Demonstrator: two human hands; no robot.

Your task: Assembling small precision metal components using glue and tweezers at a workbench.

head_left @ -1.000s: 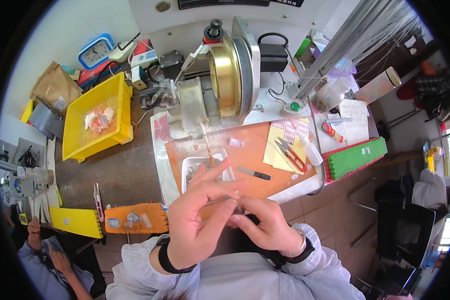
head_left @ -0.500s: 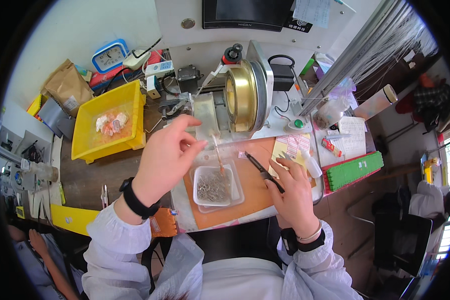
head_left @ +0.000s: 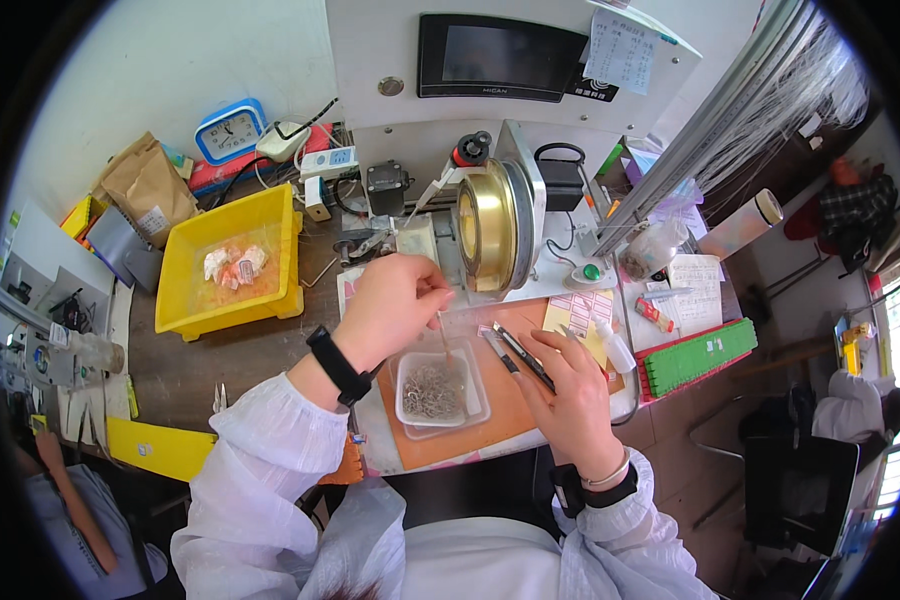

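Note:
Over the far edge of a small white tub (head_left: 402, 405), the fingertips of my left hand (head_left: 390, 305) are pinched at the top of a thin brownish stick (head_left: 447, 348). The stick's lower end reaches into the tub, beside a tangle of small metal pieces (head_left: 432, 390). To the right, my right hand (head_left: 575, 400) bends its thumb and fingers around a slim black-and-silver tool (head_left: 525, 357) over the orange mat (head_left: 505, 420). A second narrow grey piece lies along it by my thumb; whether both are one tool I cannot tell.
A machine with a gold drum (head_left: 478, 235) stands beyond my hands, under a dark screen (head_left: 500, 62). At left is a yellow bin (head_left: 185, 318). A white bottle (head_left: 615, 348), a label sheet (head_left: 580, 308) and a green block (head_left: 705, 355) lie at right.
My left hand has come right and down, closing from apart fingers onto the stick's top. My right thumb has shifted left beside the slim tool. The whole view has tilted up slightly.

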